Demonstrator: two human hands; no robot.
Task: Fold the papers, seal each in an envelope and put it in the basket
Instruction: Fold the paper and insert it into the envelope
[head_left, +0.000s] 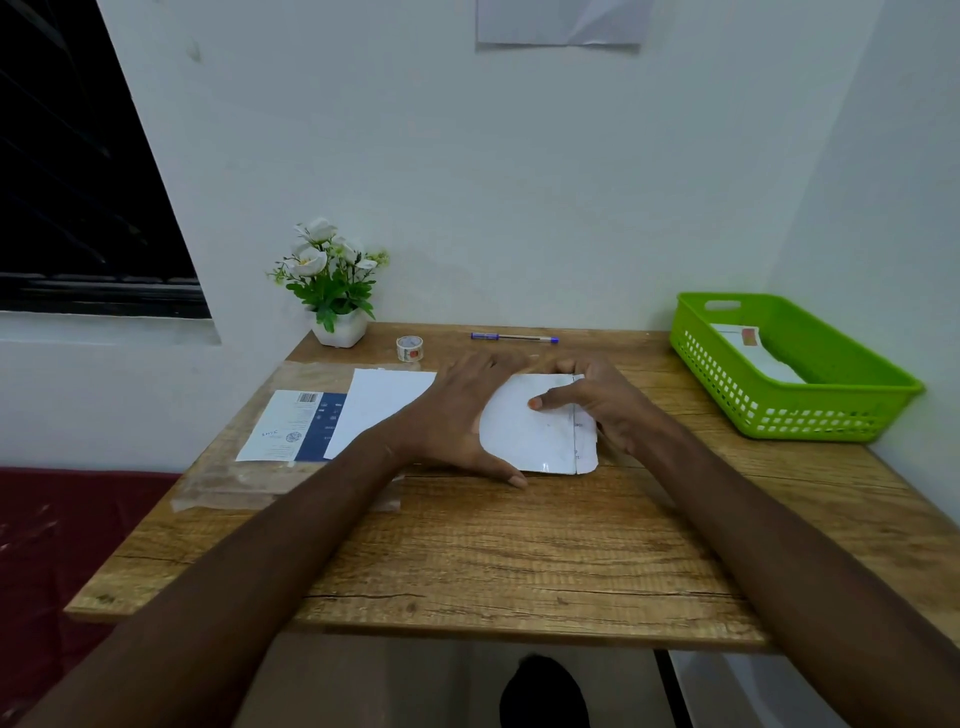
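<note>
A white envelope (530, 441) lies in the middle of the wooden table (493, 545). My left hand (457, 410) lies flat over its left end, fingers spread and thumb along its near edge. My right hand (597, 400) rests on its right end, thumb pressing on top and fingers curled over its far edge. A blank white paper (379, 405) lies to the left, partly over a printed blue-and-white sheet (296, 426). The green basket (789, 410) stands at the right edge with a sealed envelope (753, 353) inside.
A roll of clear tape (409, 348) and a blue pen (514, 338) lie at the back of the table. A potted white flower (332, 291) stands at the back left. A clear plastic sleeve (234, 467) lies under the papers. Walls close off the back and right.
</note>
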